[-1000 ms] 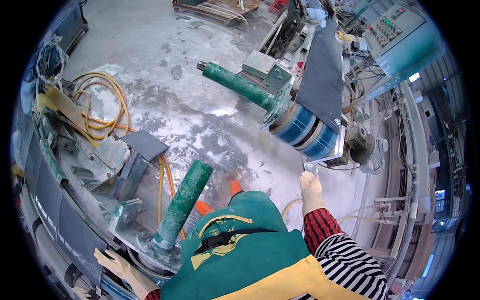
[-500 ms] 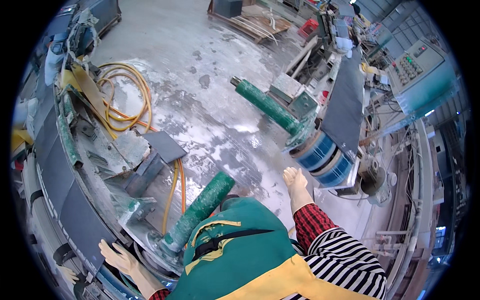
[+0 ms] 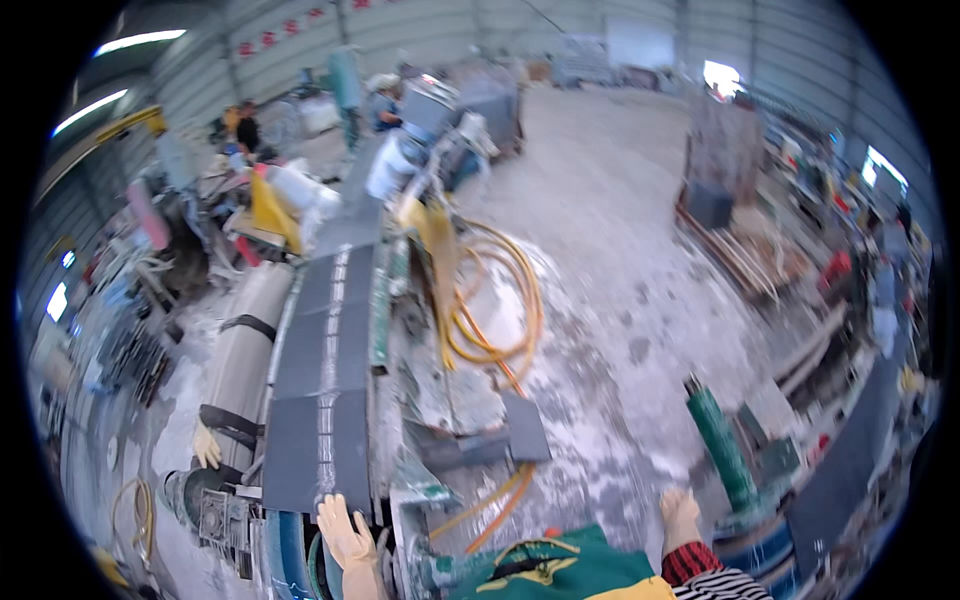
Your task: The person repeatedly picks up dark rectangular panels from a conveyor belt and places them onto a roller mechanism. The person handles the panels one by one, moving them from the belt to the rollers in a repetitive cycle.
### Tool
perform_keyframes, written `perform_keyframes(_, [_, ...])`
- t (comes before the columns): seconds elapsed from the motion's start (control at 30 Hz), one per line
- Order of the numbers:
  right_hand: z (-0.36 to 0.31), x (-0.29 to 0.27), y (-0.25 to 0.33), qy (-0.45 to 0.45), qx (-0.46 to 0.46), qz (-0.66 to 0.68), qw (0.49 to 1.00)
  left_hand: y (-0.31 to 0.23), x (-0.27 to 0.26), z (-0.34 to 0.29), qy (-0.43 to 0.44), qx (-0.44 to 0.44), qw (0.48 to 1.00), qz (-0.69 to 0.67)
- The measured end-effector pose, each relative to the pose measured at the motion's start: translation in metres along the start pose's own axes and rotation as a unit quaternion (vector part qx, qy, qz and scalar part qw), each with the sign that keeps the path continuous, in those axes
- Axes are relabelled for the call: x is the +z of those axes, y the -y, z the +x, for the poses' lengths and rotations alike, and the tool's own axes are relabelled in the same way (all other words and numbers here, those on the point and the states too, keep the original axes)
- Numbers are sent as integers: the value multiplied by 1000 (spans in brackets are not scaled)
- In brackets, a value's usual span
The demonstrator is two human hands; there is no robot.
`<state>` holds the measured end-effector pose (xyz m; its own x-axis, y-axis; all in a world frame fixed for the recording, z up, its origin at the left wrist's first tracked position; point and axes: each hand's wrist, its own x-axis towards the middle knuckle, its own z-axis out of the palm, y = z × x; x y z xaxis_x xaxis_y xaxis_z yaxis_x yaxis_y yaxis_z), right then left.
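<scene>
My left hand (image 3: 347,540), in a cream rubber glove, is open with its fingers spread. Its fingertips overlap the near edge of a dark grey slab (image 3: 318,445) on the left conveyor; I cannot tell whether they touch. Several such slabs lie end to end along it, with a pale glossy streak down the middle. In a matching glove, my right hand (image 3: 680,517) is closed with nothing visible in it, over the floor to the right of my green apron (image 3: 560,562). The nearest thing to it is a green roller (image 3: 722,447) on the right-hand machine.
Left of the conveyor runs a long beige casing (image 3: 241,345) with dark straps and a loose cream glove (image 3: 207,446) on it. Coiled yellow hose (image 3: 500,350) lies on the wet floor. A wooden pallet (image 3: 735,265) stands farther right. A person (image 3: 384,103) is at the conveyor's far end.
My view has swung left and up, bringing the conveyor's length and the far hall into sight. My left hand remains by the slab's near edge, and my right hand remains closed.
</scene>
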<state>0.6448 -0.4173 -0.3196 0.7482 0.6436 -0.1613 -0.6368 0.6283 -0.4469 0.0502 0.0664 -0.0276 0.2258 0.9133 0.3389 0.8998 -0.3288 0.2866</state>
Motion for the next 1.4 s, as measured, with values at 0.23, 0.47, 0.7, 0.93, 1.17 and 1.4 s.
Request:
perform_keyframes(0.23, [90, 45, -76, 189, 181, -31, 965, -22, -39, -7, -13, -38, 999, -15])
perform_keyframes(0.47, [79, 177, -159, -100, 212, -295, 926, -32, -48, -7, -9, -21, 1000, -21])
perform_keyframes(0.7, [64, 258, -163, -139, 200, -413, 878, -22, -52, -17, 6, -7, 1000, 21])
perform_keyframes(0.93, [54, 225, -110, -90, 214, -482, 845, -23, -60, -20, 22, -25, 999, 20])
perform_keyframes(1.17, [11, 209, -81, -27, 261, -594, 760, -24, -67, -22, 14, -16, 1000, 18])
perform_keyframes(1.4, [50, 162, -66, 8, 241, -188, 952, -17, -43, -21, -25, -4, 999, -36])
